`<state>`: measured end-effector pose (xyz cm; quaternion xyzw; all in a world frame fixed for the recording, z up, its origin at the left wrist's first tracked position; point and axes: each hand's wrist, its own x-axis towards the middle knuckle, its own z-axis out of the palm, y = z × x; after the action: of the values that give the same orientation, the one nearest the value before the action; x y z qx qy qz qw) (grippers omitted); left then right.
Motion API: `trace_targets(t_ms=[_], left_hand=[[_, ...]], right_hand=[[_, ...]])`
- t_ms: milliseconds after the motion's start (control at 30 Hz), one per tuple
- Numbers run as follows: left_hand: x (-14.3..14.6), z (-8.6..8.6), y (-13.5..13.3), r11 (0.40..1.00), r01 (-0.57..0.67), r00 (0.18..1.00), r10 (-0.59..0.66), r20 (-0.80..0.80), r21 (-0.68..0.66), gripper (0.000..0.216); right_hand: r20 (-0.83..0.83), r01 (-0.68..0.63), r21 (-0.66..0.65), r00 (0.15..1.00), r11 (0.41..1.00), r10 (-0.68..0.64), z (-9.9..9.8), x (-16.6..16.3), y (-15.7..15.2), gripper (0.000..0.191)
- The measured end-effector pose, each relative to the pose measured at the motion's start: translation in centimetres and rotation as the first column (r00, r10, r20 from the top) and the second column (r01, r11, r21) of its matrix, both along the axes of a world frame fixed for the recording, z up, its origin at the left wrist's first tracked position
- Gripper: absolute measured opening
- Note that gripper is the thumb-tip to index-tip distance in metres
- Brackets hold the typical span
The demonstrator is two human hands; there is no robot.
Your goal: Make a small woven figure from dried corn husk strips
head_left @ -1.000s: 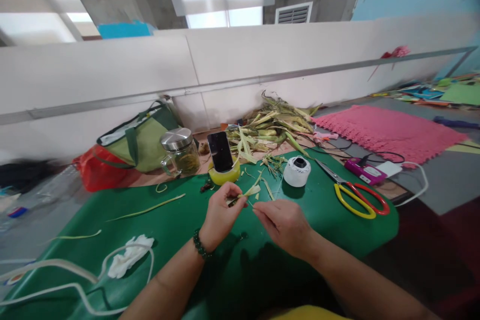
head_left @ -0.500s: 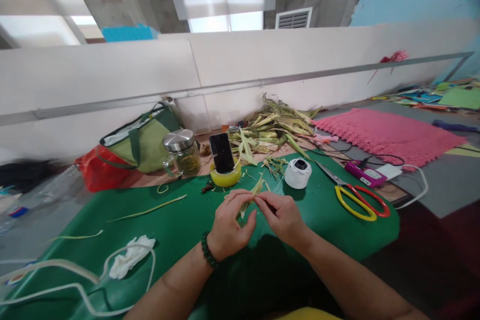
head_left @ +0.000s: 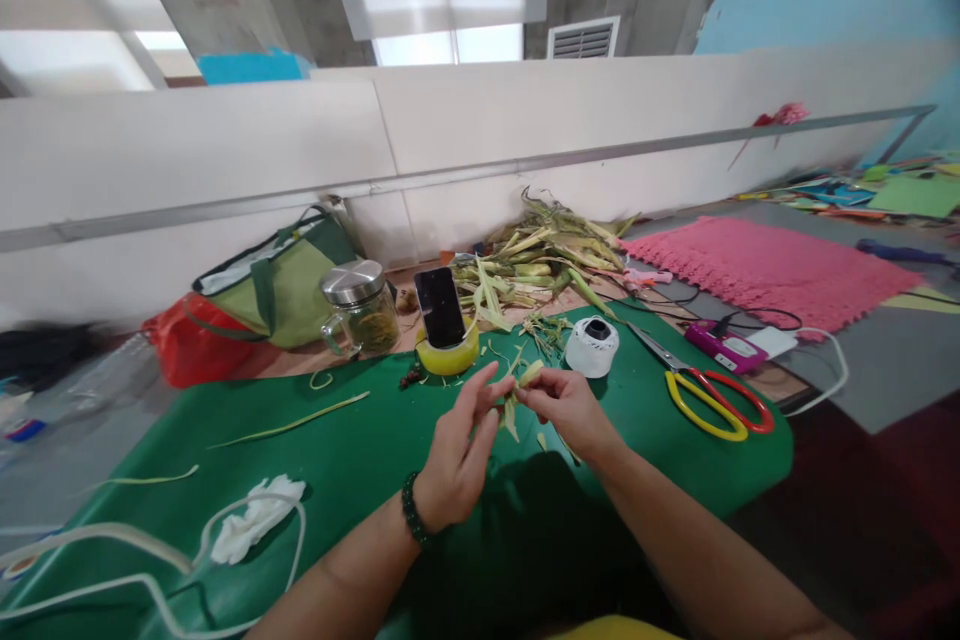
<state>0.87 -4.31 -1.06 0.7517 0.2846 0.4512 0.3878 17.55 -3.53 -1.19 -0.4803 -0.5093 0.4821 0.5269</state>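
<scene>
A small piece of pale green corn husk (head_left: 531, 373) is pinched between the thumb and fingers of my right hand (head_left: 574, 415), above the green mat (head_left: 360, 470). My left hand (head_left: 455, 460), with a dark beaded bracelet at the wrist, is beside it. Its fingers are stretched and apart, and one fingertip reaches the husk; whether it grips is not plain. A thin tail of husk hangs below the fingers. Short green scraps (head_left: 547, 330) lie just beyond, near a white roll (head_left: 592, 348) and a yellow tape roll (head_left: 448, 354) with a phone (head_left: 441, 307) leaning on it.
Red-and-yellow scissors (head_left: 709, 400) lie at the mat's right, beside a magenta power box (head_left: 726, 347) with cables. Behind is a heap of husks (head_left: 555, 245). A glass jar (head_left: 367, 320) and green bag (head_left: 292, 290) stand left. White cable (head_left: 161, 590) and crumpled tissue (head_left: 259, 518) lie front left.
My left thumb has come away from the husk and the left fingers have straightened. My right hand still pinches the husk, now turned, with a tail hanging down. The view has shifted slightly.
</scene>
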Motion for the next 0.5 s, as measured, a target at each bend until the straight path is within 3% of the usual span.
trace_targets(t_ms=[100, 167, 333, 500], left_hand=[[0.2, -0.1, 0.9, 0.990, -0.131, 0.990, 0.134, 0.045, -0.059, 0.042], [0.1, 0.0, 1.5, 0.986, -0.163, 0.986, 0.164, -0.010, 0.020, 0.043], [-0.5, 0.3, 2.3, 0.935, -0.106, 0.941, 0.204, -0.270, 0.338, 0.026], [-0.7, 0.8, 2.2, 0.898, -0.095, 0.848, 0.299, -0.437, 0.429, 0.021]], right_hand=[[0.036, -0.056, -0.003, 0.998, 0.998, 0.056, 0.0, 0.0, 0.0, 0.024], [0.053, -0.115, 0.014, 0.992, 0.993, 0.114, 0.1, 0.1, 0.0, 0.023], [0.184, -0.183, 0.062, 0.968, 0.981, 0.169, 0.4, 0.5, 0.1, 0.019], [0.320, -0.224, 0.076, 0.928, 0.972, 0.189, 0.9, 0.8, 0.2, 0.014]])
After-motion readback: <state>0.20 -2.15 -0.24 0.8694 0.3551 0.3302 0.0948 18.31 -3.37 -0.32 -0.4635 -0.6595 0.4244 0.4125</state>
